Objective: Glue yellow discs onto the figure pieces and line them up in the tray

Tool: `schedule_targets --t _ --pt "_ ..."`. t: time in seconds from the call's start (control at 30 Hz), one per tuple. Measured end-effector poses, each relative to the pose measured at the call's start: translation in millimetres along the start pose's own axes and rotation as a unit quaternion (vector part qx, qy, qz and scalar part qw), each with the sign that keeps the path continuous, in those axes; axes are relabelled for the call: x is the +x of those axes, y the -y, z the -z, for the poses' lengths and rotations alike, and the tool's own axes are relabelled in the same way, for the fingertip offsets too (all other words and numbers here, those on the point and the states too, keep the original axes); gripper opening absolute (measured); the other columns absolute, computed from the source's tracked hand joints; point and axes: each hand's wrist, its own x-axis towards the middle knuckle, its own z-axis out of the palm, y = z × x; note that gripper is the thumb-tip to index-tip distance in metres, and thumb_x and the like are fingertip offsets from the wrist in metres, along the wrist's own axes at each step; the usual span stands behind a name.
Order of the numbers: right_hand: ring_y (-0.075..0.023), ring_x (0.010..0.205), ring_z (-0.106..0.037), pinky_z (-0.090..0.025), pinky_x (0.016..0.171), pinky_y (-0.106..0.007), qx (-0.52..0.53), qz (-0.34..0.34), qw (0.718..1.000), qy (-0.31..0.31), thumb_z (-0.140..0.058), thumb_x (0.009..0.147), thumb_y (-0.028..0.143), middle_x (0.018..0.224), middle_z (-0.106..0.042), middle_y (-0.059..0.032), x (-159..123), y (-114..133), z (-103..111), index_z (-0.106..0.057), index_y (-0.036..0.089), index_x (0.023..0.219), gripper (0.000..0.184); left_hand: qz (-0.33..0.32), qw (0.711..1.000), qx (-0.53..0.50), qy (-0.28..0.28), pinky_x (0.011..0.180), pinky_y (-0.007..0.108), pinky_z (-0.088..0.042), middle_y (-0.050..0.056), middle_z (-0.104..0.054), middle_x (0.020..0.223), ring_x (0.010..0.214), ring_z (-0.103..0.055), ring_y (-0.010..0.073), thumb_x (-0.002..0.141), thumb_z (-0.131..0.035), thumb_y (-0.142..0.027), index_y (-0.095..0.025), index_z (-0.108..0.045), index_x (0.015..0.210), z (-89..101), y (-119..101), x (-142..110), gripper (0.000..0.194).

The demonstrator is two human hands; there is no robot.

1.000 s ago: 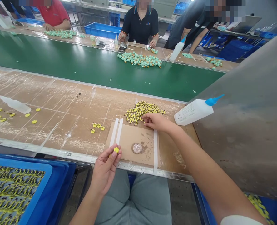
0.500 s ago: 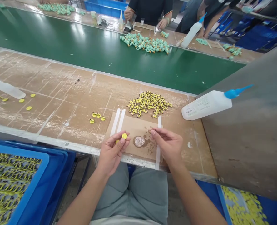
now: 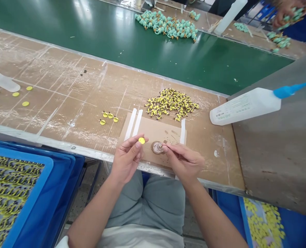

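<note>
Left hand (image 3: 127, 160) curled, holding a yellow disc (image 3: 141, 140) between thumb and fingers, right hand (image 3: 184, 162) pinching narrow at a brown puddle (image 3: 157, 147), on a cardboard sheet (image 3: 153, 128), lower centre of frame

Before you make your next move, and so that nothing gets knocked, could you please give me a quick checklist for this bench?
1. Yellow disc secure in the left hand: ok, pinched between thumb and fingers.
2. Right hand placed at the brown smear: ok, its fingertips are right at the edge.
3. Anything held in those fingertips: cannot tell.
4. Cardboard sheet free of both hands' path: not ok, both hands are over it.
5. Blue-nozzled squeeze bottle apart from the hands: ok.
6. Yellow-and-brown parts pile apart from the hands: ok.
</note>
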Motion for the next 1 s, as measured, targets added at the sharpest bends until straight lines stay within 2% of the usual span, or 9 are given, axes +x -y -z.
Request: schedule_targets --t 0.23,0.4,0.67,1.0 --pt "-0.0193 0.069 -0.071 -0.057 0.061 -0.032 0.020 0.058 0.998 -0.012 -0.078 0.074 0.012 0.080 -0.077 -0.0030 4 1 -4 -0.077 0.026 0.093 0.024 0.003 1.000 -0.013 0.028 0.052 0.015 -0.040 0.009 -0.075 0.101 0.054 -0.043 0.0022 0.081 -0.074 -0.021 -0.019 -0.075 0.106 4.2 1 1 0.025" --pt "-0.0180 0.066 -0.070 -0.055 0.057 -0.030 0.016 0.062 0.998 0.003 -0.077 0.074 0.009 0.078 -0.077 -0.0019 4 0 -5 -0.077 0.027 0.093 0.026 -0.002 0.999 -0.019 0.039 0.053 0.014 -0.040 0.008 -0.074 0.102 0.055 -0.043 0.0016 0.084 -0.071 -0.019 -0.019 -0.075 0.107 6.4 1 0 0.024" --pt "-0.0204 0.080 -0.073 -0.060 0.070 -0.035 0.058 0.081 0.995 -0.007 -0.074 0.077 0.008 0.091 -0.077 -0.0030 7 3 1 -0.076 0.029 0.098 0.030 0.002 0.999 -0.033 0.040 0.054 0.014 -0.041 0.007 -0.074 0.101 0.058 -0.044 0.0018 0.085 -0.069 -0.017 -0.018 -0.074 0.108 7.6 2 -1 0.023" --pt "-0.0182 0.079 -0.067 -0.056 0.067 -0.035 -0.016 0.162 0.986 0.026 -0.072 0.076 0.003 0.088 -0.073 -0.0029 9 -3 10 -0.072 0.032 0.111 0.045 0.003 0.999 -0.030 0.033 0.056 0.015 -0.042 0.007 -0.073 0.100 0.060 -0.046 0.0029 0.084 -0.071 -0.018 -0.019 -0.075 0.107 6.2 2 0 0.023"
